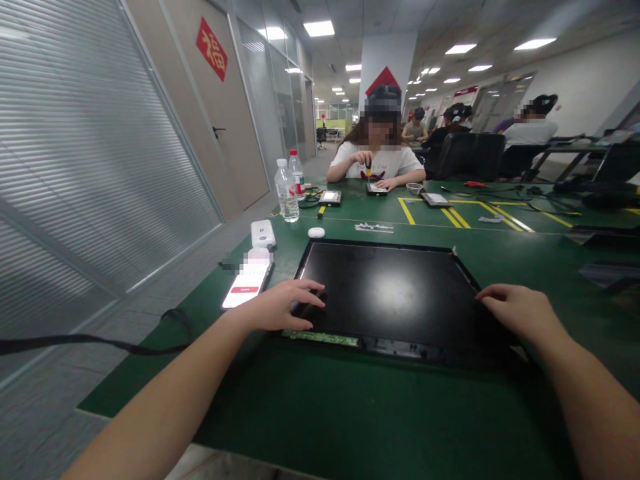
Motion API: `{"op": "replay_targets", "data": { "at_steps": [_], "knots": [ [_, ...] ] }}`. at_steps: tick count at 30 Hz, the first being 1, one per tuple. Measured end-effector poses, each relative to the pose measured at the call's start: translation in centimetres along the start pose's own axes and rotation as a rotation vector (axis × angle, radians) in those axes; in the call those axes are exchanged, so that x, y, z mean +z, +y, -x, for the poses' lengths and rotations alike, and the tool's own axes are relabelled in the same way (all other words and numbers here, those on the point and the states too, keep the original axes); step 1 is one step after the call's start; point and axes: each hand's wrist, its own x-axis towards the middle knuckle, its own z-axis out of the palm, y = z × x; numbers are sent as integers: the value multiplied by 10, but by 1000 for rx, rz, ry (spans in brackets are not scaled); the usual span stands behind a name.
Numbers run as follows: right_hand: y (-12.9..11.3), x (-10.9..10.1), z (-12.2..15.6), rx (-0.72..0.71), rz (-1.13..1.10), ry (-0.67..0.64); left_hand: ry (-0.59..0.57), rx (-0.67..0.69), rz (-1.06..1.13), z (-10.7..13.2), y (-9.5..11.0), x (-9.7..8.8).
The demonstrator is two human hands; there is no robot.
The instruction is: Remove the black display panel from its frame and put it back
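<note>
Both ends of the black panel (390, 287) are touched: left hand (290, 305) spread open, right hand (525, 312) curled, its grip unclear.

Black display panel (395, 287), glossy, flat on green table (370, 407), circuit board (323, 339) along near edge

Gold "福" on red diamond sign (212, 49), door (237, 127); shirt lettering (381, 167) unclear.

Head camera looks down across the table (370, 413)
</note>
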Motion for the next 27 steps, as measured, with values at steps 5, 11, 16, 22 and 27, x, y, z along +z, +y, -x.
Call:
{"op": "replay_targets", "data": {
  "at_steps": [5,11,16,22,27],
  "knots": [
    [16,9,7,16,-92,36,-16,0,16,1,-3,0],
    [20,16,2,45,-169,133,-5,64,36,1,-5,3],
    [18,17,4,85,-216,135,-6,77,27,1,-3,3],
    [15,13,9,93,-246,77,-9,19,46,1,1,1],
    [19,14,7,31,-262,89,50,-3,15,-2,-5,6]
  ]
}}
